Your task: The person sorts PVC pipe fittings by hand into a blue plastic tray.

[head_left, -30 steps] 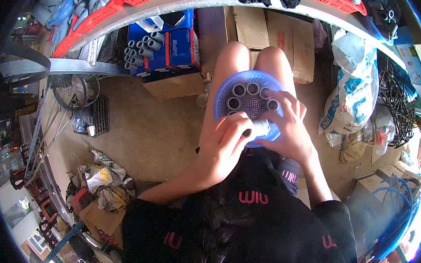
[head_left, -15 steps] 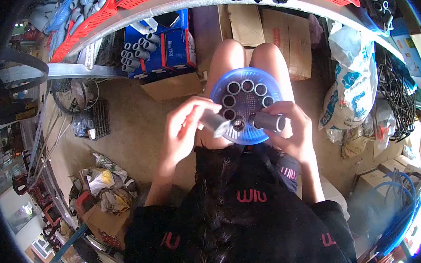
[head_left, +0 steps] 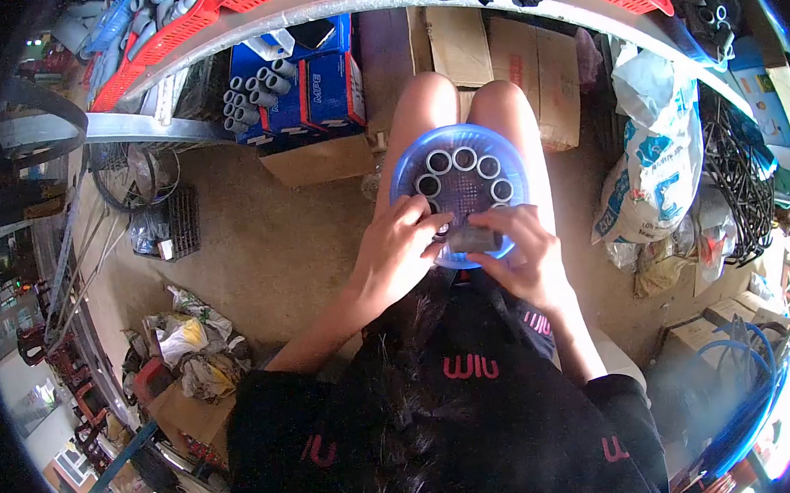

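Observation:
On my lap rests a round blue plastic basket with several grey pipe pieces standing upright in a ring inside its wall. My right hand grips a grey pipe piece that lies sideways over the near part of the basket. At the basket's near left side, my left hand has its fingers closed together over the rim area. What those fingers hold is mostly hidden behind them.
Blue boxes with grey fittings on top stand ahead to the left. Cardboard boxes are beyond my knees. A white sack stands at the right, and red baskets line the shelf above.
My left hand has moved right and down into the basket's near side, and its pipe piece is no longer visible. My right hand has shifted left, bringing its pipe piece over the basket.

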Available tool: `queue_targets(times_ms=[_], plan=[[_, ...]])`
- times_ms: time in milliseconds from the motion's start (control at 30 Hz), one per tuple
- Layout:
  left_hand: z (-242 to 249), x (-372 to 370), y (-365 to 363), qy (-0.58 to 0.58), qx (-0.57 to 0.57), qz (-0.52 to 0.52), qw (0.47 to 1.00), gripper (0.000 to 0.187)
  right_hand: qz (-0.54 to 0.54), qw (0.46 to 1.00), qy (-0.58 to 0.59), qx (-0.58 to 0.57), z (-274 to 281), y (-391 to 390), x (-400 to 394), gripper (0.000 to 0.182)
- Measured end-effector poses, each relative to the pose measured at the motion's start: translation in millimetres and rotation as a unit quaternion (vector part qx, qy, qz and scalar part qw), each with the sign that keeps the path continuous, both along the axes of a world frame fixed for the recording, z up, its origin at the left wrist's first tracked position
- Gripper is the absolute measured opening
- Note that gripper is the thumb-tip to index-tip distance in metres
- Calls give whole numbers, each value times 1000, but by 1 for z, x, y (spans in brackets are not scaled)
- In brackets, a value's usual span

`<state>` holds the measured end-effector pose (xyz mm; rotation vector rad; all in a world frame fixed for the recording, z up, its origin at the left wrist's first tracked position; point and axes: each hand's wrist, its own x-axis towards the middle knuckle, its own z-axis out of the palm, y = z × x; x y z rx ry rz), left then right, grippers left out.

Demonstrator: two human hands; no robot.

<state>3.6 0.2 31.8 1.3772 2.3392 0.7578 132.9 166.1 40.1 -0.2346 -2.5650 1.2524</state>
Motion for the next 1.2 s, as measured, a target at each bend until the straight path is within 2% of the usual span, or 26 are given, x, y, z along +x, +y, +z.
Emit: queue_targets(times_ms=[133, 333, 533, 633, 833, 1033, 1133, 1200], plan=[[-2, -4, -1, -28, 5, -22, 999, 37, 64, 986, -21, 154, -14, -2, 0, 42], [-5, -2, -1, -30, 0, -18, 999, 38, 115, 987, -8, 108, -14, 5, -9, 37], [-7, -5, -2, -48, 14, -18, 999, 39, 200, 974, -61, 83, -18, 18, -12, 36], [-5, -4, -2, -51, 12, -25, 998, 39, 156, 979, -48, 121, -22, 7, -10, 34], [-1, 0, 1, -6, -4, -26, 1000, 37, 113, 978, -102, 144, -18, -8, -10, 37], [-1, 1, 2, 11, -16, -36, 999, 39, 89, 947, -203, 234, -11, -16, -22, 41], [-2, -4, 1, -21, -12, -28, 999, 41, 110, 971, -120, 173, -6, 0, -18, 51], [-6, -4, 0, -17, 1, -24, 1000, 42, 66, 984, -116, 119, 15, 15, -14, 60]])
